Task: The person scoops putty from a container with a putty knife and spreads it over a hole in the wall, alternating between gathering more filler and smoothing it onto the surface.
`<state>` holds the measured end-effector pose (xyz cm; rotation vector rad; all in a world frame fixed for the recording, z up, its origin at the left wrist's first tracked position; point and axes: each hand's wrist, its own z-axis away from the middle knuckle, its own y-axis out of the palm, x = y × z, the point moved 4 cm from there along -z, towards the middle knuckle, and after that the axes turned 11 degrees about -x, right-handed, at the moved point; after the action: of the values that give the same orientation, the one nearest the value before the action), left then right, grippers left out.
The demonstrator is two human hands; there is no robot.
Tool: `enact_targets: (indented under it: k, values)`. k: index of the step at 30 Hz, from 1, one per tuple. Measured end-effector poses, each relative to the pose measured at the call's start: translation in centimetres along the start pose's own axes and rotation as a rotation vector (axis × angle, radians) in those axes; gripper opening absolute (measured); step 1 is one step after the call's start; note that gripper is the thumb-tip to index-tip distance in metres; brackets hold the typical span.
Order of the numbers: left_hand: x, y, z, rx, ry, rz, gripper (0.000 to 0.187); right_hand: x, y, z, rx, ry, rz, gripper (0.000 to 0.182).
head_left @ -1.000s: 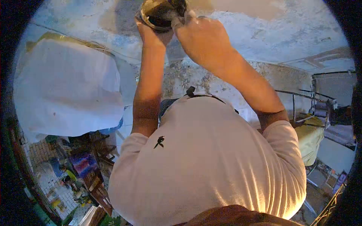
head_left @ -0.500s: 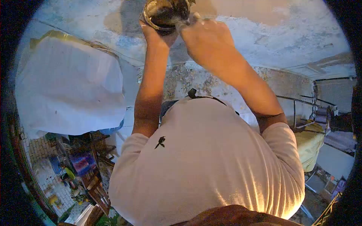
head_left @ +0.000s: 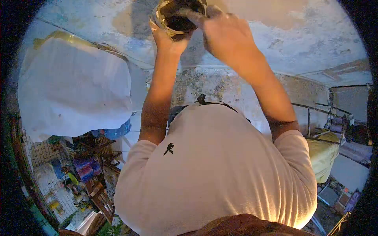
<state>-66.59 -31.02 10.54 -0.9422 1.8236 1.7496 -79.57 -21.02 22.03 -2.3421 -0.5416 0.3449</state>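
Observation:
A round tub (head_left: 170, 30) with a dirty, plaster-smeared rim and a dark inside is at the top of the head view, tilted so that its mouth faces me. My left hand (head_left: 169, 42) grips it from below and the left side. Over its right rim is my right hand (head_left: 227, 33), fingers curled, with a slim greyish shape reaching from them into the mouth. I cannot tell whether that shape is a finger or a tool. Behind both hands lies a patchy wall (head_left: 275, 43) with pale blue paint and brownish damp-looking areas.
A white sheet (head_left: 78, 86) covers something bulky at left. Below it are a blue plastic container (head_left: 118, 130) and dark wooden furniture (head_left: 102, 192) amid clutter. At right, a metal railing (head_left: 309, 118) stands near a yellowish cloth-covered surface (head_left: 323, 157).
Both hands and the tub have shifted slightly right in view. The greyish shape at my right hand now reaches farther into the tub's mouth.

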Motion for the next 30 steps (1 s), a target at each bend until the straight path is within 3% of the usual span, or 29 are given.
enact_targets:
  k: [1,2,4,5,7,8,10,14,15,17,22,28,30]
  values:
    - [0.4,0.3,-0.3,0.043,-0.320,0.425,0.048,-0.4,0.3,0.1,0.000,0.002,0.001,0.023]
    - [0.4,0.4,-0.3,0.047,-0.319,0.425,0.048,-0.8,0.7,0.2,-0.016,-0.014,-0.019,0.024]
    - [0.6,0.3,0.0,-0.044,-0.374,0.469,0.069,-0.7,0.9,0.6,-0.034,-0.036,-0.039,0.025]
    - [0.3,0.8,0.4,-0.041,-0.367,0.471,0.069,-0.4,0.9,1.0,0.004,-0.009,-0.019,0.026]
    - [-0.8,1.3,1.0,-0.096,-0.124,0.096,0.063,-0.2,1.1,1.5,0.039,0.013,-0.007,0.028]
    - [-0.7,1.0,0.8,-0.098,-0.117,0.094,0.063,-0.5,1.2,1.8,0.061,0.017,-0.033,0.029]
    - [0.1,0.6,0.5,-0.034,-0.265,0.402,0.060,-0.5,0.9,1.6,0.077,0.022,-0.059,0.030]
    - [0.5,0.7,0.0,-0.053,-0.320,0.480,0.060,0.2,0.5,0.8,0.123,0.063,-0.047,0.030]
    - [0.6,0.9,0.0,-0.049,-0.319,0.480,0.060,0.3,0.9,0.9,0.167,0.066,-0.034,0.030]
    - [0.1,0.7,-0.3,-0.086,-0.136,0.363,0.062,0.9,1.1,1.6,0.163,0.088,-0.078,0.029]
    - [0.1,0.3,0.0,-0.099,-0.134,0.371,0.062,0.8,0.8,2.2,0.221,0.085,-0.117,0.026]
    - [0.0,0.5,-0.4,-0.122,-0.063,0.197,0.066,1.4,-0.4,0.6,0.038,0.108,-0.035,0.022]
    - [-0.7,1.1,0.1,-0.169,-0.042,0.133,0.066,1.7,0.7,0.8,0.234,0.162,0.046,0.041]
